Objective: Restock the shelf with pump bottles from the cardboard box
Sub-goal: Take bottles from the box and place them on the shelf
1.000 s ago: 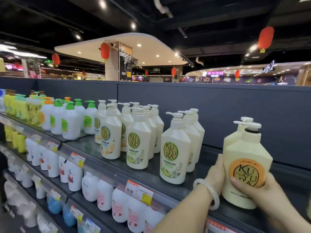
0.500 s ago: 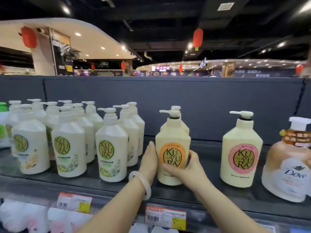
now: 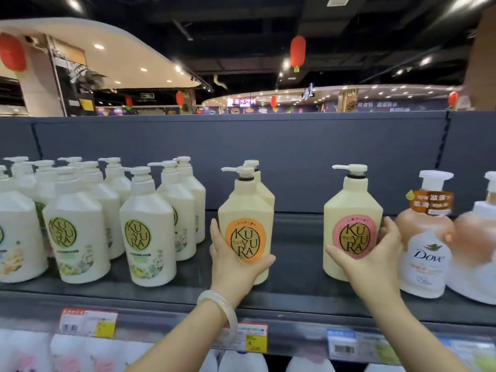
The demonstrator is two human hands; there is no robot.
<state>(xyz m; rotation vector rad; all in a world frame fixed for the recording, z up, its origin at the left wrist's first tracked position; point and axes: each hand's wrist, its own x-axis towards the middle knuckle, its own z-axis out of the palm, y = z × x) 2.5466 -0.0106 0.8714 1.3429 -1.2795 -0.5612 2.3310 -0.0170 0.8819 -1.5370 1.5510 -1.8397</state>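
A cream pump bottle with an orange label [image 3: 245,210] stands on the dark shelf [image 3: 295,288], with a second one right behind it. My left hand [image 3: 233,267], a pale bangle on its wrist, wraps around the front bottle's lower half. To the right stands a cream pump bottle with a pink label [image 3: 351,208]. My right hand [image 3: 375,259] cups this bottle's lower right side, fingers spread around it. The cardboard box is out of view.
Several white green-label pump bottles [image 3: 146,232] fill the shelf's left part. Dove pump bottles [image 3: 425,253] stand at the right, close to my right hand. A gap lies between the orange-label and pink-label bottles. Price tags [image 3: 88,324] line the shelf edge; more bottles stand below.
My right hand left the orange-label bottle and moved right to the pink-label bottle. My left hand stayed on the orange-label bottle. The view shifted right along the shelf.
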